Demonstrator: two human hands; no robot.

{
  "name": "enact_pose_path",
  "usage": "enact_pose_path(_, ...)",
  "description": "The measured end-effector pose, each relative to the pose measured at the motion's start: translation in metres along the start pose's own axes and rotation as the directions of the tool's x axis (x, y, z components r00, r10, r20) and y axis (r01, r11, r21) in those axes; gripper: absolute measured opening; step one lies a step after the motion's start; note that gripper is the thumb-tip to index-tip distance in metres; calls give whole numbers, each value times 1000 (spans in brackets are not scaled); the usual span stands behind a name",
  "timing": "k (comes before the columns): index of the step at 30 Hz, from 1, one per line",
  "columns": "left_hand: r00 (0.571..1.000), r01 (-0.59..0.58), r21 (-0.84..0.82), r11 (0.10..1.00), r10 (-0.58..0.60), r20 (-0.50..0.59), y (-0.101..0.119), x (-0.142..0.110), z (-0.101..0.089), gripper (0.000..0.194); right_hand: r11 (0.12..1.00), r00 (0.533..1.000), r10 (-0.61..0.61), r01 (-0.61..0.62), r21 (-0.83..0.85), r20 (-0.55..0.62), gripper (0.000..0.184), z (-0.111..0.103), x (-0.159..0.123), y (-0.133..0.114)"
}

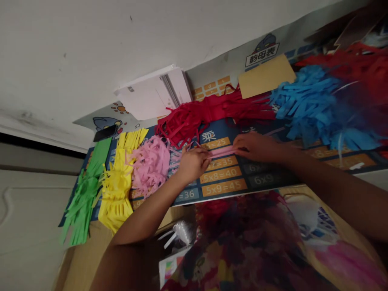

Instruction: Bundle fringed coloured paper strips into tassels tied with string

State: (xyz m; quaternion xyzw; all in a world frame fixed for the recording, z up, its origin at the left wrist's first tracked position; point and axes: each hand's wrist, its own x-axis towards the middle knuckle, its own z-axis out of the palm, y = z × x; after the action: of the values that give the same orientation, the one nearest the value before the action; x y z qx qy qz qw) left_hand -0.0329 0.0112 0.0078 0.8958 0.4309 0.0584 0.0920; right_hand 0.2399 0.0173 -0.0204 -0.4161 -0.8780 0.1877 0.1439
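A pink paper strip [221,151] lies stretched between both hands over a blue multiplication-table mat [224,188]. My left hand [194,161] pinches its left end, fingers closed. My right hand [256,146] presses and grips its right end, fingers curled. Just left of my left hand sits a pile of pink paper strips [151,163]. Beyond the hands lies a pile of red strips [206,113].
Piles of yellow strips [118,184] and green strips [86,194] lie at the left, blue strips [315,105] and more red ones at the right. A tan sheet [266,74], a white paper stack [154,95] and a dark phone [105,132] rest by the wall.
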Motion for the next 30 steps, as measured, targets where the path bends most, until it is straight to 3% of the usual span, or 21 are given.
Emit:
enact_pose_path(4, 996, 88, -150, 985, -85, 26, -5, 8, -3, 18, 995, 997, 63, -59, 77, -53, 25, 2, 4, 14)
enact_pose_path(8, 991, 133, -181, 974, -137, -11, -6, 10, 1, 27, 989, 981, 138, -128, 78, -136, 29, 11, 5, 16)
enact_pose_path(14, 979, 202, -96, 975, -204, -20, -4, 12, 7, 30, 975, 960, 224, -220, 43, -168, 28, 16, 6, 7)
enact_pose_path(19, 980, 192, -57, 980, -195, -50, -2, 14, 10, 27, 967, 956, 254, -255, 8, -150, 31, 15, 7, 5)
enact_pose_path(27, 982, 187, -3, 982, -187, -11, 0, 17, 8, 33, 959, 953, 276, -282, -34, -123, 31, 15, 11, 0)
enact_pose_path(30, 984, 174, 24, 984, -174, -31, -2, 17, 10, 26, 953, 948, 292, -299, -41, -128, 28, 16, 13, 1)
